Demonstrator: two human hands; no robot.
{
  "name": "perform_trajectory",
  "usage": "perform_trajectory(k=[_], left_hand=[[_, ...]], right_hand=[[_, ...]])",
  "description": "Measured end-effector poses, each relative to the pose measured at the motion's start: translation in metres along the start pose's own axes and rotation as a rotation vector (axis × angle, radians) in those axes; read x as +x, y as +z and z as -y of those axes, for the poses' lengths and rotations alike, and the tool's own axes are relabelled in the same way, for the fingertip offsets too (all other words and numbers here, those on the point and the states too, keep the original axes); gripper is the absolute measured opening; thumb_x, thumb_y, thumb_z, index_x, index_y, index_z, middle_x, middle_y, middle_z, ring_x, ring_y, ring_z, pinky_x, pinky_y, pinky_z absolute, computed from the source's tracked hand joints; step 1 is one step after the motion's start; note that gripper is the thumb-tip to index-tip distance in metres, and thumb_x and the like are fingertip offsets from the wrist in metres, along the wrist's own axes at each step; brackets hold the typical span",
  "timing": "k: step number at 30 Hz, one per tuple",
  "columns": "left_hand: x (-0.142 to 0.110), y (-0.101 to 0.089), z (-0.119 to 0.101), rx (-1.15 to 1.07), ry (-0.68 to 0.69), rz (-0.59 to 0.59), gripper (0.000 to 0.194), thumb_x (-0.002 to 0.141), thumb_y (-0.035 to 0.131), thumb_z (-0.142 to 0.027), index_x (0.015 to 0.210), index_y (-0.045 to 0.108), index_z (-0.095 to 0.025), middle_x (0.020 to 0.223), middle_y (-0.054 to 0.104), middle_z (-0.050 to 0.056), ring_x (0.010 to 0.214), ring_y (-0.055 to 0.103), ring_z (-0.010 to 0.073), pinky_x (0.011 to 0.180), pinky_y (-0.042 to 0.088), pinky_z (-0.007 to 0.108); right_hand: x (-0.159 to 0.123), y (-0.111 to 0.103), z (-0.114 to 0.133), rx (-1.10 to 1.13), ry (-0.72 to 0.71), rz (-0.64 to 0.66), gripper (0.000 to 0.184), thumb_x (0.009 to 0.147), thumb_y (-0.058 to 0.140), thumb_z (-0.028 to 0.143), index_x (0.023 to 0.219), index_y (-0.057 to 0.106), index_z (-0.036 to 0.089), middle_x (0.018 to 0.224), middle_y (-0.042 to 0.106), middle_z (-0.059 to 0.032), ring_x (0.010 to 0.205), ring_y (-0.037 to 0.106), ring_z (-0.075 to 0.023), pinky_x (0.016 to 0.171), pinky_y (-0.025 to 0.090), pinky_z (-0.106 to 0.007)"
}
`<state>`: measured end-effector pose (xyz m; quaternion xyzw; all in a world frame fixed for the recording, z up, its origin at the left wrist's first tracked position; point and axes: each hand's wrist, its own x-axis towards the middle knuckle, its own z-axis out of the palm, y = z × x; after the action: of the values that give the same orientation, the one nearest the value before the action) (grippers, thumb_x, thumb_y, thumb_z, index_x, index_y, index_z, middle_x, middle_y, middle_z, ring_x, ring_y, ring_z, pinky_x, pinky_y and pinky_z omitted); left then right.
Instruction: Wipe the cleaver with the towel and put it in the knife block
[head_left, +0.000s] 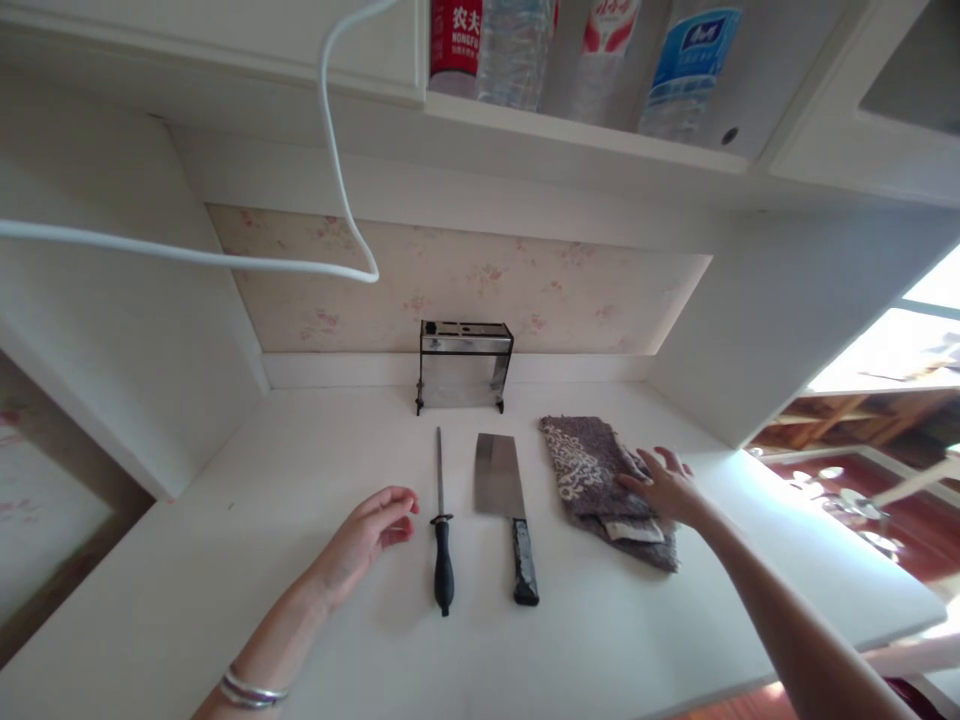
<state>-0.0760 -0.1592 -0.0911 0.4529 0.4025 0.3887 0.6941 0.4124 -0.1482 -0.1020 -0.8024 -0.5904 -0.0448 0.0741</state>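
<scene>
My left hand (pixel 372 532) hovers over the white counter, thumb and fingers loosely bent and apart, holding nothing. Just to its right lies a honing steel (pixel 443 565) with a black handle, its thin rod pointing away from me. Beside that rests a cleaver (pixel 498 476), blade toward the wall and dark, worn handle toward me. A folded grey-brown towel (pixel 589 465) with a pale pattern lies farther right. Over the towel's right edge is my right hand (pixel 666 487), fingers spread; whether the fingertips touch the cloth I cannot tell.
A metal knife rack (pixel 466 340) with a black frame stands against the back wall. Overhead, a shelf (pixel 585 128) holds several bottles, and a white cable (pixel 300 266) hangs at upper left. White side panels flank the counter (pixel 300 470).
</scene>
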Motion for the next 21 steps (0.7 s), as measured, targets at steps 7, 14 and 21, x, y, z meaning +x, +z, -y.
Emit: perform_trajectory(k=[7,14,21], left_hand=[[0.002,0.003,0.003,0.128,-0.04,-0.007,0.024,0.08,0.059,-0.039,0.09,0.063,-0.018,0.092,0.06,0.004,0.076,0.052,0.013,0.076,0.043,0.028],[0.002,0.007,0.006,0.243,0.006,-0.055,0.023,0.078,0.057,-0.039,0.083,0.063,-0.017,0.082,0.06,0.002,0.071,0.051,0.0137,0.072,0.04,0.028],[0.002,0.009,0.011,0.301,0.047,-0.077,0.026,0.078,0.057,-0.043,0.08,0.062,-0.018,0.071,0.056,0.0,0.069,0.05,0.0152,0.07,0.038,0.027]], right_hand=[[-0.059,-0.048,0.096,0.149,-0.469,0.152,0.038,0.093,0.03,0.039,0.124,0.051,0.031,0.095,0.068,-0.0045,0.081,0.063,-0.0215,0.07,0.042,-0.03],[-0.091,-0.052,0.153,0.113,-0.82,0.462,0.044,0.083,0.041,0.02,0.124,0.053,0.032,0.076,0.069,-0.0023,0.068,0.064,-0.0207,0.059,0.035,-0.026],[-0.096,-0.048,0.167,-0.016,-0.873,0.497,0.04,0.081,0.041,0.02,0.115,0.057,0.033,0.072,0.067,-0.0046,0.065,0.065,-0.0239,0.055,0.033,-0.026]])
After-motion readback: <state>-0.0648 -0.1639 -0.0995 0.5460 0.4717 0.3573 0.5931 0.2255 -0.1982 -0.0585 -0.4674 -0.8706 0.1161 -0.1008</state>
